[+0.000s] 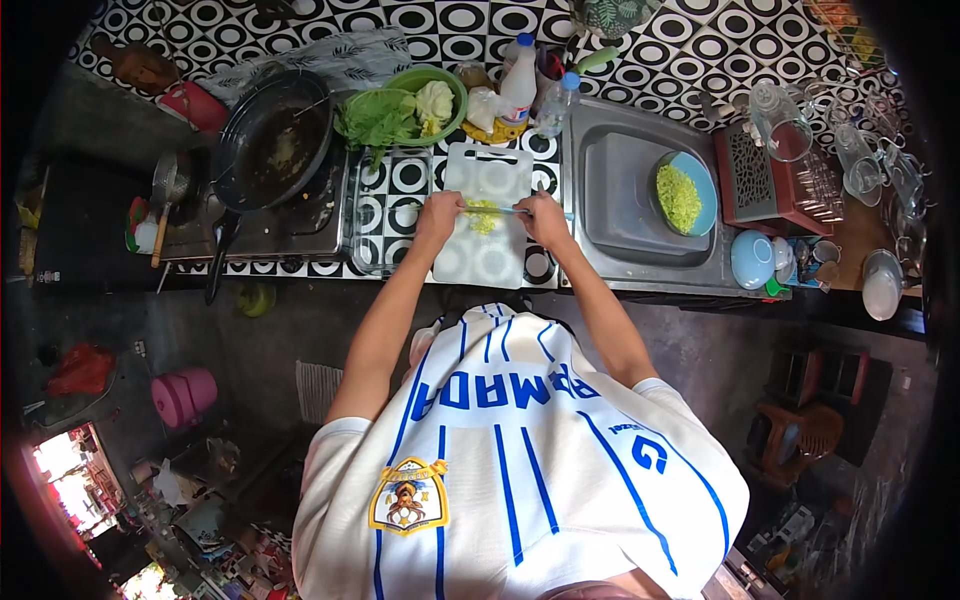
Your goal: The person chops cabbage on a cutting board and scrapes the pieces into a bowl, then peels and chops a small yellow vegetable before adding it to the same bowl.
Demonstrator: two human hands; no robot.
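A white cutting board lies on the patterned counter in front of me, with a small heap of chopped pale-green vegetable on its middle. Across that heap runs a thin bluish knife, held level from side to side. My right hand is closed around its handle end, part of which sticks out to the right. At the other end, my left hand is closed with its fingers at the blade's tip. Fingers hide both ends of the knife in part.
Left of the board are a glass dish and a stove with a black wok. Behind stand a green basin of leafy greens and a white bottle. At right, a sink holds a blue bowl of chopped greens.
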